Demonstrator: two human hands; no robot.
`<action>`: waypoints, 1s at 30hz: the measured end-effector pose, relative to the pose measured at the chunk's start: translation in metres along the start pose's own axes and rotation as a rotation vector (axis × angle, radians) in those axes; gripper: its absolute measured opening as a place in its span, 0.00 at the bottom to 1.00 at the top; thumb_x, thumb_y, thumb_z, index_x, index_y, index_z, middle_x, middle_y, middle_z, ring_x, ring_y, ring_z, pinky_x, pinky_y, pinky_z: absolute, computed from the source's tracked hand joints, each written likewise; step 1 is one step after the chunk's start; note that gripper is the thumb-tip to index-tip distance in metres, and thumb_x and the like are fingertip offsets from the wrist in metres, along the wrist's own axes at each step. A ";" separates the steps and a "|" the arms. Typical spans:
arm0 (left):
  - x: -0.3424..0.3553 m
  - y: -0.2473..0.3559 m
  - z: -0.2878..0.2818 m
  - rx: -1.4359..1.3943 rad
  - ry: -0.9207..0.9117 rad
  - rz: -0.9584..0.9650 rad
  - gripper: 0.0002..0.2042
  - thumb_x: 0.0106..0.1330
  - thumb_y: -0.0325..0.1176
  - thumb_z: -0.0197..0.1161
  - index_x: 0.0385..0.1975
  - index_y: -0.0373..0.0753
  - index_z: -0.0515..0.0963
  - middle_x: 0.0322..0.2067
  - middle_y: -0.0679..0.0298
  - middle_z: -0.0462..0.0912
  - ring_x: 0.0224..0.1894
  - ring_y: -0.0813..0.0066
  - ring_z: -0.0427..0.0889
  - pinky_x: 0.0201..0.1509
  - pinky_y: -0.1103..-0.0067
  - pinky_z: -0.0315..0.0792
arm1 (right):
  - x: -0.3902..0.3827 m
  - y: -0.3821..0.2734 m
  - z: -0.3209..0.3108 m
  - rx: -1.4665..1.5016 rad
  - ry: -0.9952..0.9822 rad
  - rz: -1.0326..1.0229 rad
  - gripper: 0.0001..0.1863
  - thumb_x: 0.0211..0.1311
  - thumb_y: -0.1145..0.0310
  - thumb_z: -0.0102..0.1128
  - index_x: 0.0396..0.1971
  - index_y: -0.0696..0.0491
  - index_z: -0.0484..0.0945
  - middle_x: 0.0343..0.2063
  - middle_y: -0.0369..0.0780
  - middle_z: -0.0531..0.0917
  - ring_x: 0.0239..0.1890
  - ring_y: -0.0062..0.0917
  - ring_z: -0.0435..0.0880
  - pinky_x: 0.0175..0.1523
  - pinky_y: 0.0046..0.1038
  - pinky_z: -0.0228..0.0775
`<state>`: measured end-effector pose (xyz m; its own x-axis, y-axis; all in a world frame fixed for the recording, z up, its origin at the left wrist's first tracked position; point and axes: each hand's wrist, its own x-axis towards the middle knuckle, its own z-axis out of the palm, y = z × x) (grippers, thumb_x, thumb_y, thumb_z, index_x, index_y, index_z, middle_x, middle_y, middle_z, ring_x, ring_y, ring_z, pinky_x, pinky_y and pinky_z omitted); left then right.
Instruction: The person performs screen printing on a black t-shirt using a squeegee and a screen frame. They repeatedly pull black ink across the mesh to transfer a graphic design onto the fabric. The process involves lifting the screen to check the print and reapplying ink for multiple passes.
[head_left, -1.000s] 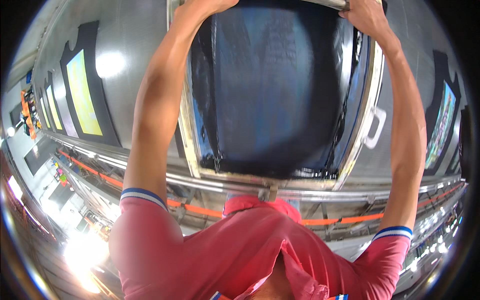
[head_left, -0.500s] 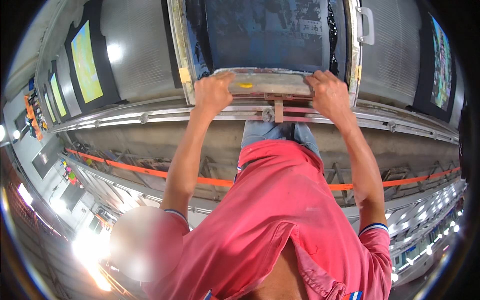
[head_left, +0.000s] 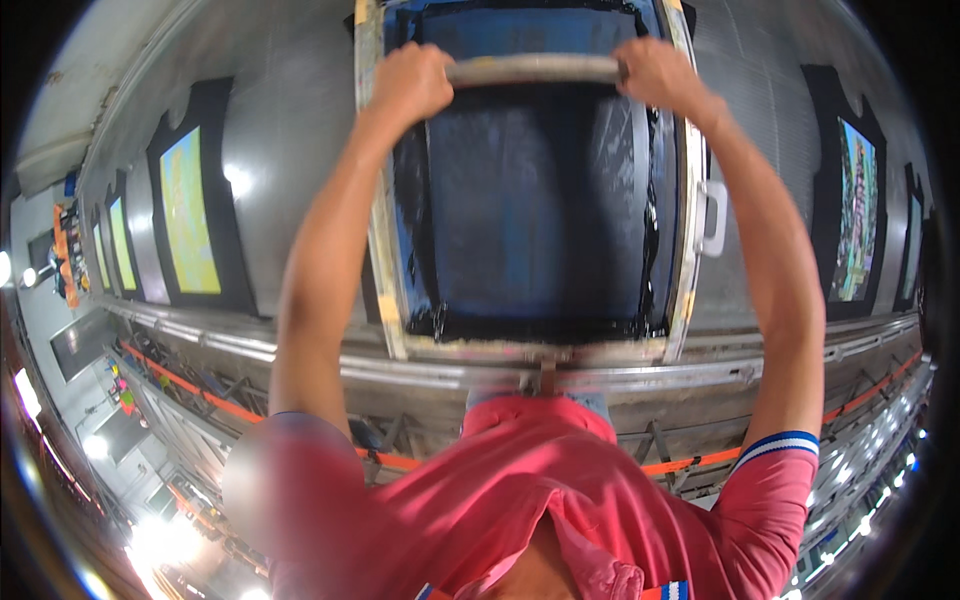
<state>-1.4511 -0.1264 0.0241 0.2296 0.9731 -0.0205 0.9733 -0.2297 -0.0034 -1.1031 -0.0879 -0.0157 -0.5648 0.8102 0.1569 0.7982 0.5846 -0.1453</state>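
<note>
Currently both hands, left hand (head_left: 408,82) and right hand (head_left: 655,72), clamp the squeegee bar (head_left: 535,69) at the screen frame's (head_left: 378,250) far end; next likely calls for an even pull nearward.

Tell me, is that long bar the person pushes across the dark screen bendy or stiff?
Probably stiff: the bar looks straight from the left hand to the right hand, with no sag. It likely slides smoothly, since the dark mesh in the frame looks wet and glossy. With both fists wrapped around it, it seems unlikely to roll.
</note>
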 end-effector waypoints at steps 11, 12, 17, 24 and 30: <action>0.114 -0.030 0.023 -0.055 0.040 0.038 0.09 0.49 0.28 0.60 0.27 0.38 0.87 0.30 0.41 0.84 0.36 0.42 0.85 0.44 0.56 0.78 | 0.092 0.071 0.017 0.025 -0.019 -0.105 0.13 0.38 0.62 0.72 0.24 0.55 0.84 0.27 0.50 0.85 0.34 0.48 0.85 0.39 0.46 0.77; 0.096 -0.025 0.025 -0.067 0.020 0.077 0.10 0.49 0.28 0.59 0.27 0.39 0.87 0.30 0.42 0.84 0.36 0.42 0.85 0.44 0.56 0.78 | 0.073 0.056 0.018 0.027 -0.095 -0.038 0.14 0.38 0.62 0.72 0.24 0.55 0.84 0.27 0.50 0.85 0.35 0.48 0.85 0.40 0.46 0.77; -0.059 0.015 0.021 0.033 -0.196 -0.021 0.18 0.55 0.33 0.63 0.46 0.54 0.87 0.31 0.52 0.87 0.36 0.54 0.87 0.42 0.62 0.80 | -0.049 -0.036 0.017 0.060 -0.235 0.051 0.13 0.47 0.66 0.68 0.34 0.52 0.86 0.33 0.47 0.86 0.36 0.46 0.86 0.44 0.43 0.78; -0.298 0.095 0.032 -0.144 -0.184 -0.061 0.20 0.47 0.27 0.61 0.41 0.50 0.89 0.23 0.48 0.84 0.26 0.49 0.85 0.33 0.62 0.80 | -0.256 -0.165 -0.008 0.259 -0.256 0.005 0.11 0.46 0.76 0.59 0.31 0.54 0.85 0.33 0.43 0.84 0.40 0.40 0.86 0.43 0.39 0.80; -0.352 0.122 0.020 -0.157 -0.259 -0.092 0.16 0.49 0.29 0.66 0.40 0.46 0.89 0.29 0.47 0.86 0.34 0.49 0.87 0.41 0.60 0.80 | -0.311 -0.195 -0.017 0.321 -0.303 0.022 0.14 0.52 0.66 0.68 0.38 0.54 0.86 0.39 0.45 0.85 0.48 0.41 0.84 0.64 0.38 0.72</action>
<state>-1.4129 -0.4970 0.0114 0.1500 0.9477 -0.2817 0.9839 -0.1151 0.1365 -1.0795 -0.4545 -0.0200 -0.6223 0.7708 -0.1366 0.7324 0.5116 -0.4493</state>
